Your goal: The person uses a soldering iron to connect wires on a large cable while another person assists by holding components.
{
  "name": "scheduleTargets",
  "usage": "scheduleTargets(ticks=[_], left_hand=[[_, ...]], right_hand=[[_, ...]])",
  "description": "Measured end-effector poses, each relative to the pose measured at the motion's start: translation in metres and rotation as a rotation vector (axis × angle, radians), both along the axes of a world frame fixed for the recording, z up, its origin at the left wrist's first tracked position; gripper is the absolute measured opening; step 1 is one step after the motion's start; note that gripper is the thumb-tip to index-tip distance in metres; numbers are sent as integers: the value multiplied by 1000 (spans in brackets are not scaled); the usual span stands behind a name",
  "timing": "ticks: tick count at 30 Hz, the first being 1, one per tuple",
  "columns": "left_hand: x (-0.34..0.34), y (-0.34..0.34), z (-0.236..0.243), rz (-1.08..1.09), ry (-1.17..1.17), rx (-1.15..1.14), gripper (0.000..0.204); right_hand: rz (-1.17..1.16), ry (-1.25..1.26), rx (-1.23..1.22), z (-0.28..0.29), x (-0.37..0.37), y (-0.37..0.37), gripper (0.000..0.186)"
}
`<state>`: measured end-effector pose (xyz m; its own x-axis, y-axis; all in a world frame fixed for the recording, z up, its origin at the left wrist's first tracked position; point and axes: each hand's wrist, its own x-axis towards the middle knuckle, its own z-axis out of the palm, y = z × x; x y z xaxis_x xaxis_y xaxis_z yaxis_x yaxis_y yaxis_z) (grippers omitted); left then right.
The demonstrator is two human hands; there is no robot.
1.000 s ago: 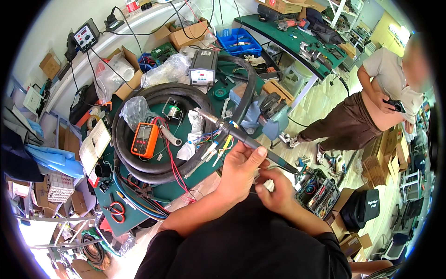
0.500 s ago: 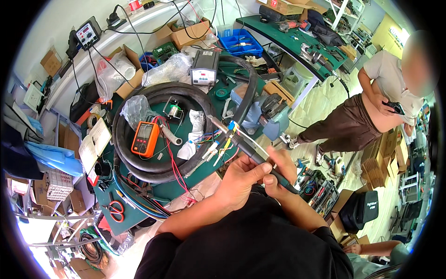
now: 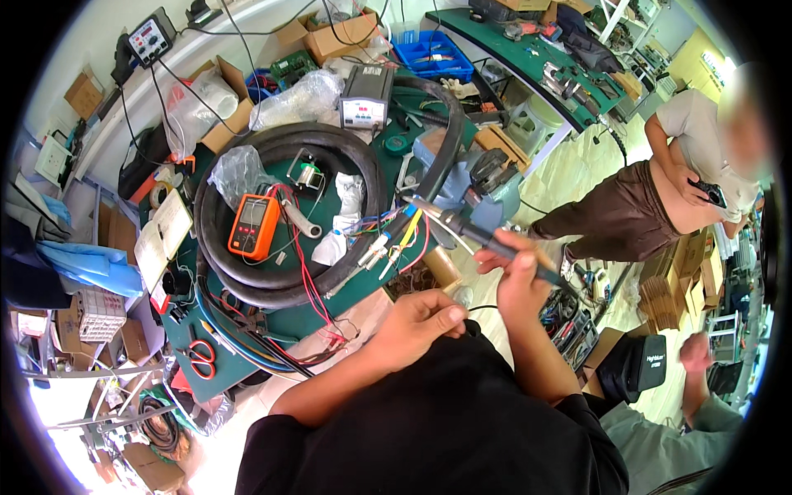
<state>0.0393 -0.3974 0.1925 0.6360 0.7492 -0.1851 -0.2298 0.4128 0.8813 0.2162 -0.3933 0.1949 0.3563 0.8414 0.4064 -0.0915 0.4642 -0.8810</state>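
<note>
My right hand (image 3: 525,276) is closed round the dark handle of a soldering iron (image 3: 492,241). The metal tip slants up and left, close to the stripped end of a thick black cable, where coloured wires (image 3: 404,237) fan out. My left hand (image 3: 418,326) is curled in front of my dark shirt, apart from the iron; whatever its fingers may hold is hidden. The thick black cable (image 3: 216,256) lies coiled on the green table (image 3: 235,363). Within the coil are an orange multimeter (image 3: 254,226), a small metal device (image 3: 308,176) and a crumpled white wrapping (image 3: 350,198).
A soldering station (image 3: 366,97) stands behind the coil, with a blue vise (image 3: 487,206) to its right. Red-handled scissors (image 3: 200,360) lie near left. A person (image 3: 643,202) stands at right holding a black object; another person's arm (image 3: 698,384) shows at lower right.
My hands have come apart. The left drew back from the iron toward my body, while the right moved to the right with the iron. At lower right, the other person's arm has risen.
</note>
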Motion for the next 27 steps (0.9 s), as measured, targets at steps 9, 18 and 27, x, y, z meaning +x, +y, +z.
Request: scheduleTargets(ticks=[9, 18, 27], left_hand=[[-41, 1, -101, 494, 427, 87, 14], [-33, 18, -128, 587, 525, 99, 25], [-13, 27, -146, 591, 337, 60, 30]], right_hand=[[-43, 5, -311, 2, 16, -1, 24], [38, -177, -411, -9, 7, -2, 26], [127, -200, -405, -10, -2, 6, 18]])
